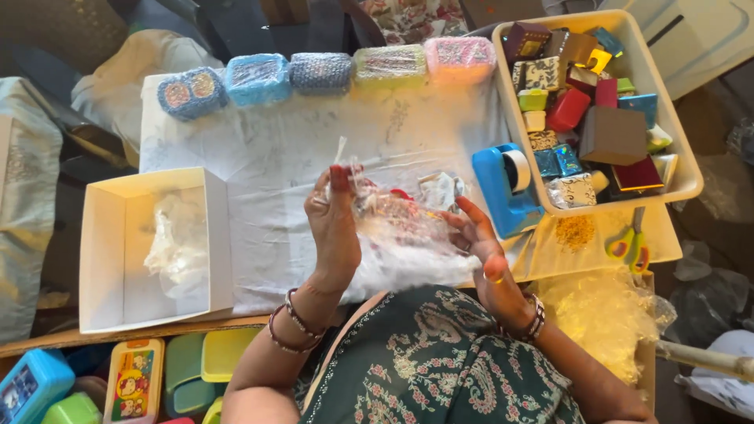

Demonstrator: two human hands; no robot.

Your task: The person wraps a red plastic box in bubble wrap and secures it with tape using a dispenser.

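Note:
My left hand [334, 224] and my right hand [477, 239] hold a small decorated box wrapped in clear plastic film [397, 228] between them, above the white cloth-covered table [275, 149]. The left fingers pinch the film's upper edge. My right hand supports the bundle from the right side. A loose sheet of the film hangs down toward my lap. Bangles circle both wrists.
A row of bubble-wrapped boxes [322, 72] lines the table's far edge. A white bin of small boxes [675, 149] stands at right, a blue tape dispenser [506, 188] beside it. An open white carton [102, 251] sits left, scissors [628, 245] right, coloured lunch boxes [133, 381] below.

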